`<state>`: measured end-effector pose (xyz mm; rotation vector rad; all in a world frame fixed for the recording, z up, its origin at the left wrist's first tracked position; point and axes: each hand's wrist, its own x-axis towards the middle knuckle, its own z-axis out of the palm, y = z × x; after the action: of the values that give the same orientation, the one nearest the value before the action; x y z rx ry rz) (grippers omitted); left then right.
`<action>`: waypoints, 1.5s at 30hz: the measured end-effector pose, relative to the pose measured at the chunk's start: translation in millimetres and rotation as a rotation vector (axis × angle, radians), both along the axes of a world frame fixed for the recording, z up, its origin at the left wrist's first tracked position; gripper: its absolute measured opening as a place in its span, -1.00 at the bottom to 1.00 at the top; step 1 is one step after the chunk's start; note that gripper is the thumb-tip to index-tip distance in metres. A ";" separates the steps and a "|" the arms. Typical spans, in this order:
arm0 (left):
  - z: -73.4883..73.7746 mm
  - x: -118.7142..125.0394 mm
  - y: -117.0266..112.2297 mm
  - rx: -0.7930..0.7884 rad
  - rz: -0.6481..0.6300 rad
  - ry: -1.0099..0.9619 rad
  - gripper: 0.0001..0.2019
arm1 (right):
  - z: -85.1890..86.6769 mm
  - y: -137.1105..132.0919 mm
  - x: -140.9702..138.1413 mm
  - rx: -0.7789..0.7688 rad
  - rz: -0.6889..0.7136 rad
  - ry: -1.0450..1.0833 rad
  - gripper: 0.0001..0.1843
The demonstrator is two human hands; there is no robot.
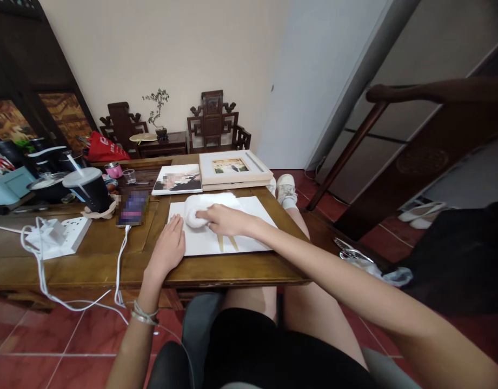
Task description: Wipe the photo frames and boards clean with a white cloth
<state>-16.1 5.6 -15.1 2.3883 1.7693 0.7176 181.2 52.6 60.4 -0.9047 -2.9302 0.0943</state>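
A flat white board (240, 240) lies on the wooden table (90, 254) in front of me. My left hand (168, 247) rests flat on the board's left edge, fingers stretched out. My right hand (223, 220) presses a bunched white cloth (194, 212) onto the board's upper part, fingers closed over it. Two tan strips show on the board just below my right wrist.
Behind the board lie a photo print (178, 180) and a white picture frame (234, 167). To the left are a phone (132, 208) on a white cable, a dark lidded cup with a straw (88, 189) and a white power strip (58, 235). Carved chairs stand by the wall.
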 end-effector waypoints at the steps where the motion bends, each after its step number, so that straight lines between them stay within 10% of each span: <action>1: 0.2 -0.4 0.3 -0.006 0.000 0.003 -0.50 | -0.5 9.5 -5.1 0.008 -0.006 -0.001 -0.68; 7: 1.0 -1.1 1.1 0.017 -0.025 -0.047 -0.50 | 0.0 21.9 -20.1 0.035 -0.053 -0.028 -0.70; 19: -1.9 0.3 -0.2 0.021 0.003 -0.043 -0.52 | 32.1 -85.8 27.5 -0.114 0.089 -0.143 -0.66; 30: 5.4 -0.8 0.2 0.026 0.010 -0.196 -0.53 | -10.7 -4.4 -9.4 0.069 -0.263 0.038 -0.62; 40: 22.6 0.5 -5.1 0.113 0.115 -0.582 -0.44 | -6.0 -62.3 -15.7 -0.037 0.173 0.058 -0.63; 45: 10.6 1.1 -2.3 -0.017 0.068 -0.336 -0.45 | 13.1 -59.2 16.0 -0.189 -0.017 0.041 -0.68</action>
<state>-15.0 3.3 -4.5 2.0556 1.7105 1.0364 197.2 -6.5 73.5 -0.9392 -2.9116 0.3902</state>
